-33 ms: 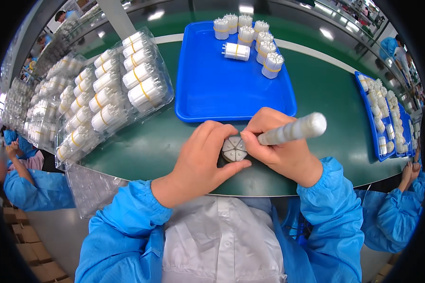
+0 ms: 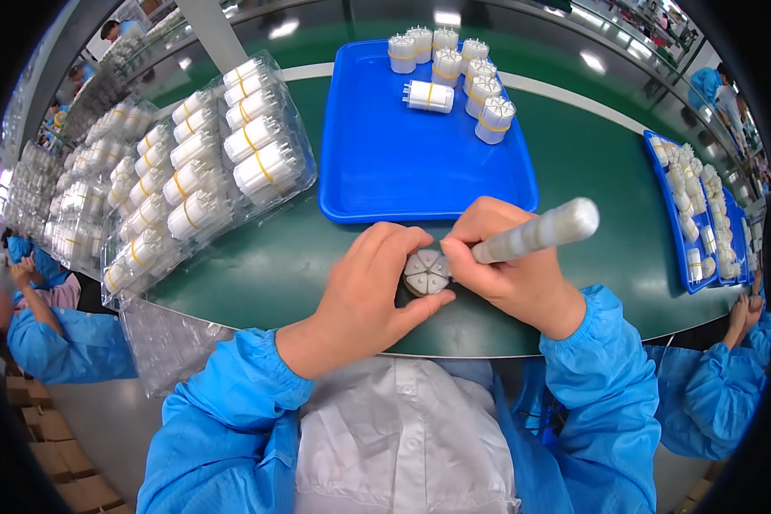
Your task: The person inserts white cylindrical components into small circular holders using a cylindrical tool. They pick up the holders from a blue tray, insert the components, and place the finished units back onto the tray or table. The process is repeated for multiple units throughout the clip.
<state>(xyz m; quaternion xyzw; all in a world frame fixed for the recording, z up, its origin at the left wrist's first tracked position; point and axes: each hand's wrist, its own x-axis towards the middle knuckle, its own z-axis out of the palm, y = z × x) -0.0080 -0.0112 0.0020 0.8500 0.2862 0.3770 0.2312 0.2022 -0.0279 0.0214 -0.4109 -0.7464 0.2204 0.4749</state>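
From your head camera, looking down: a green tabletop (image 2: 257, 272) spreads in front of you, and both of your hands work near its closest edge. Your left hand (image 2: 351, 295) curls around a small round grey piece (image 2: 427, 272), thumb at its lower edge and forefinger at its upper edge, grasping it from the left. The piece sits on the table between your hands, its top face split into wedges, most with a small dot. Your right hand (image 2: 518, 278) clasps a thick, pale, rod-like tool (image 2: 544, 231) like a pen, its rounded end tilted up to the right; its lower end is hidden by your fingers, just beside the piece's right edge.

Beyond your hands lies a blue tray (image 2: 403, 193). White cylinders with yellow bands cluster toward its upper right, mostly upright, with one on its side (image 2: 428, 95). To your left, clear plastic packs (image 2: 304, 176) hold rows of similar banded cylinders. At far right, more blue trays (image 2: 678, 248) hold white pieces.
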